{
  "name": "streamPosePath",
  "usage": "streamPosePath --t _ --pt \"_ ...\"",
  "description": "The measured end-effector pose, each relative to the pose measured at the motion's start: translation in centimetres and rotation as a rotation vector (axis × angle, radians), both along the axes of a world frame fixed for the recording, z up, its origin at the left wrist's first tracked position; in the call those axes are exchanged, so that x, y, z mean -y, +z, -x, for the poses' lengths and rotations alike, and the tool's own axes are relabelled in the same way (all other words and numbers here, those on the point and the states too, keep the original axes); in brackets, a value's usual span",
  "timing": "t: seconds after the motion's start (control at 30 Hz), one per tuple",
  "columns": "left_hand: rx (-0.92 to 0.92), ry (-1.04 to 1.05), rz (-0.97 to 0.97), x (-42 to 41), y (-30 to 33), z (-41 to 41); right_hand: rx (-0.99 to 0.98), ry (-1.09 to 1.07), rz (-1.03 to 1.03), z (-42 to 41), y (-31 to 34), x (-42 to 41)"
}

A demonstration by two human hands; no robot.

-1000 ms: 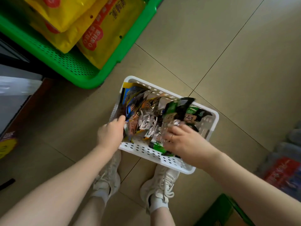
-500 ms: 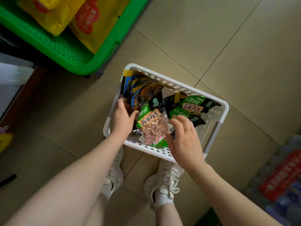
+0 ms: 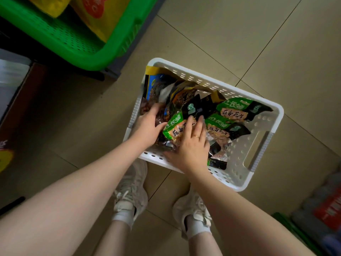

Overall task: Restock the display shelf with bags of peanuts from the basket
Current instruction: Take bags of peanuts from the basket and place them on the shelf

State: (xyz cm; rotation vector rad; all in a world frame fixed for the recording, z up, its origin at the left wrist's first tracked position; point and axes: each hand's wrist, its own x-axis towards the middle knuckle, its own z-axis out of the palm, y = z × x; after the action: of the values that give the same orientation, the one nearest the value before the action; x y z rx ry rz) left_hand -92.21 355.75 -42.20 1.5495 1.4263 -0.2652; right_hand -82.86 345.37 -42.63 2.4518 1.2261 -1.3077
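Head view: a white perforated basket (image 3: 238, 163) sits on the tiled floor (image 3: 239, 43), just in front of the person's shoes. Green-and-black bags of peanuts (image 3: 233, 112) lie inside it among other snack packets. The left hand (image 3: 147, 126) rests with relaxed fingers on the packets. The right hand (image 3: 191, 146) lies flat, fingers spread, on one peanut bag (image 3: 174, 127).

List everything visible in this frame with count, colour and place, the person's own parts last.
basket: one, white, on the floor tiles.
peanut bags: three seen, green and black, inside the basket.
other snack packs: several, blue and yellow, basket's far-left corner.
crate: one, green, upper left, holding yellow bags.
shoes: two, white, below the basket.
left hand: among the packs.
right hand: on the nearest peanut bag.
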Motion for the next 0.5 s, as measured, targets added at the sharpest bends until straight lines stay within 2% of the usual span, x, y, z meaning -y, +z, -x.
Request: streamPosePath --t 0.17,0.37,0.5 --pt "-0.065 -0.169 -0.129 0.4 0.5 0.2 0.111 0.176 -0.006 -1.9 -0.1 1.5" --pt "-0.364 -0.303 -0.292 1.2 -0.4 -2.2 0.108 0.498 0.086 -8.0 0.9 5.6" --pt "-0.370 -0.355 -0.342 0.8 -1.0 -2.7 0.137 0.580 0.098 -8.1 0.6 6.1"
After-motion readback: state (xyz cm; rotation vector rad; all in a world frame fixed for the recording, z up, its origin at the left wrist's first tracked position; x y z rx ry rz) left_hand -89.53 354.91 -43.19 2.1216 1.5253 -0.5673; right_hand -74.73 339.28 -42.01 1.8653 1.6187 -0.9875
